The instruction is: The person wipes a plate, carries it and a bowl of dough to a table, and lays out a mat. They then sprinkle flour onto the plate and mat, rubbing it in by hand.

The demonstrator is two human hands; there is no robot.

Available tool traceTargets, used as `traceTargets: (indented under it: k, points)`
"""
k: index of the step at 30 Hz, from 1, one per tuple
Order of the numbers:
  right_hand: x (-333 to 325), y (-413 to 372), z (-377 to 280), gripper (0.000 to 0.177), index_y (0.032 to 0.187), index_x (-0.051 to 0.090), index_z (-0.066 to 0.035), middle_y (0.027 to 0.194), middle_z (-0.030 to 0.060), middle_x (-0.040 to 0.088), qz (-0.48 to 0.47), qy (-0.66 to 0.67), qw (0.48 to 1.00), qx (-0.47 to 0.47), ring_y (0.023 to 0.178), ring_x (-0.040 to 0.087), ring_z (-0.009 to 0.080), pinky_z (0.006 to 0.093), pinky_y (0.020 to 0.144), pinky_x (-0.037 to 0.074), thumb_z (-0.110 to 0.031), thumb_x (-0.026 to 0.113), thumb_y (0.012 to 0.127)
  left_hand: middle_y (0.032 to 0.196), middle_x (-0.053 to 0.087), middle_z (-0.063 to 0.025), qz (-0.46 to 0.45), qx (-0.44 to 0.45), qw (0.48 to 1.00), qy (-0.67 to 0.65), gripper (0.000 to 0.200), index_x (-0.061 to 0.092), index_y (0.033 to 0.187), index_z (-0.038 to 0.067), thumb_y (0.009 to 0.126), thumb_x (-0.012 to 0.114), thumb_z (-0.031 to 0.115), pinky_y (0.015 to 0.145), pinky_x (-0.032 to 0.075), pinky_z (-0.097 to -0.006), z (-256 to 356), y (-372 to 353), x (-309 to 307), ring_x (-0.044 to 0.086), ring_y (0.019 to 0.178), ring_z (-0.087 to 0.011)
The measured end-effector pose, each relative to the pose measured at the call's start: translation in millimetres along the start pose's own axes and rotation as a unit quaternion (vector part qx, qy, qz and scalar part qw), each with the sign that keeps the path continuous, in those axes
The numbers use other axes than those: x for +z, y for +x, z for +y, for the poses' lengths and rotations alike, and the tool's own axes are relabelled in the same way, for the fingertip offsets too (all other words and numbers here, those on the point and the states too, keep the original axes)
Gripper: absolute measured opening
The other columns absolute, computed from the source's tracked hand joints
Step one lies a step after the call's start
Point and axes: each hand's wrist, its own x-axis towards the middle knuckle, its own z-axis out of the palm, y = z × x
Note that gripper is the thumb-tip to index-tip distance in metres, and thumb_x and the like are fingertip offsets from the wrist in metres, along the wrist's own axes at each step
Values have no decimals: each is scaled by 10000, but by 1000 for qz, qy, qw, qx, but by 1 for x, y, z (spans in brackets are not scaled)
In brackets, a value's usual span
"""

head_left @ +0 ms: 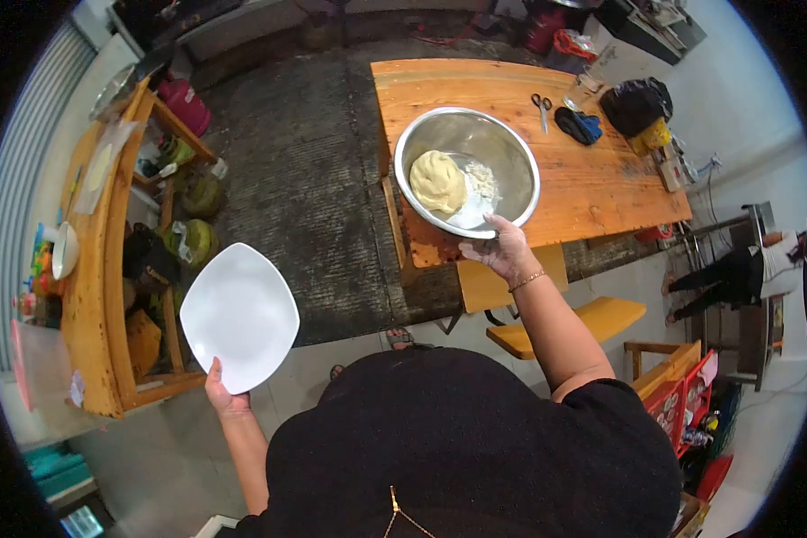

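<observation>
Nearest the lens: wearer's black shirt (475,439), filling the bottom of the view. Next by size, the wooden tabletop (601,193), ahead and to the right. Steel bowl (516,170) is at its near-left corner, open side up, covering part of the left edge; can't tell whether the base sits on the wood or hangs just above it. White plate (242,309) is off the tabletop entirely, out past the left edge, held over the floor with nothing visible under it. Key relation: bowl lies forward and right of the plate, well apart, floor showing between them. Plate's longer diagonal runs roughly away from the body, from the gripped near corner to the far one; bowl mouth is close to round, so no useful axis there. Right hand (507,254) is clamped on the bowl's near rim, thumb on the lip, fingers below, white residue on the skin. Left hand (227,394) is clamped on the plate's near corner, thumb on top, other fingers hidden underneath. Right is much the nearer hand to the bowl's contents: smooth pale dough (438,182) against the left wall, white powder (473,212) beside it toward the near rim.
</observation>
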Motion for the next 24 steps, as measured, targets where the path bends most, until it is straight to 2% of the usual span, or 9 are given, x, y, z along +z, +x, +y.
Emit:
traceTargets:
  k: [7, 9, 13, 15, 16, 18, 20, 21, 24]
  points:
    - [-5, 31, -8, 357, 1123, 351, 134, 1079, 256, 493, 51, 66, 995, -54, 953, 555, 375, 514, 752, 525, 14, 433, 798, 1167, 524, -165, 71, 60, 995, -28, 409, 423, 1204, -54, 880, 450, 194, 929, 408, -424, 1, -45, -37, 519, 1052, -300]
    - [16, 8, -17, 338, 1083, 378, 138, 1029, 227, 503, 63, -14, 995, -74, 918, 558, 369, 527, 779, 505, 63, 438, 759, 1175, 517, -173, 114, 87, 989, -37, 414, 414, 1212, -58, 883, 438, 193, 935, 403, -429, 1, -61, -46, 515, 1058, -307]
    - [35, 5, -19, 265, 992, 474, 64, 895, 133, 543, 47, -194, 971, -133, 738, 585, 269, 400, 593, 532, 31, 487, 730, 1186, 504, -191, 179, 114, 974, -79, 441, 376, 1236, -80, 877, 425, 171, 952, 388, -437, -4, -83, -80, 500, 1079, -326]
    - [36, 16, -11, 257, 974, 486, 46, 879, 112, 534, -51, -341, 918, -193, 706, 579, 248, 385, 594, 523, -14, 492, 724, 1185, 504, -193, 173, 143, 970, -90, 439, 383, 1225, -86, 868, 445, 161, 940, 395, -434, -9, -81, -98, 509, 1066, -322]
    - [80, -7, -6, 269, 985, 473, 68, 887, 131, 534, -38, -253, 962, -99, 724, 581, 251, 399, 610, 526, -23, 478, 732, 1185, 504, -193, 196, 162, 961, -107, 439, 383, 1225, -86, 868, 445, 161, 940, 395, -434, -9, -81, -112, 509, 1066, -322]
    - [84, 8, 16, 312, 1024, 440, 99, 945, 160, 530, -81, -254, 964, -21, 793, 581, 278, 424, 661, 534, 13, 452, 724, 1176, 510, -191, 223, 192, 947, -131, 437, 394, 1210, -90, 853, 469, 153, 924, 402, -433, -17, -77, -136, 516, 1054, -318]
    - [94, 32, 53, 340, 1048, 417, 117, 972, 175, 528, -46, -250, 965, 69, 847, 575, 311, 447, 721, 534, 36, 428, 718, 1179, 508, -192, 257, 203, 931, -159, 454, 390, 1218, -79, 846, 474, 169, 935, 390, -437, -22, -74, -155, 510, 1063, -321]
    - [118, 25, 78, 342, 1046, 415, 125, 966, 182, 528, -74, -184, 976, 94, 823, 583, 326, 454, 723, 540, 45, 417, 714, 1182, 506, -193, 270, 197, 927, -171, 471, 386, 1225, -68, 839, 479, 185, 947, 378, -441, -26, -70, -163, 505, 1072, -325]
    - [125, 56, 132, 260, 973, 458, 96, 879, 154, 556, -83, -305, 936, 158, 744, 598, 277, 400, 643, 549, 53, 423, 719, 1189, 503, -182, 347, 177, 902, -186, 476, 393, 1223, -58, 831, 490, 194, 947, 370, -431, -35, -73, -174, 495, 1081, -319]
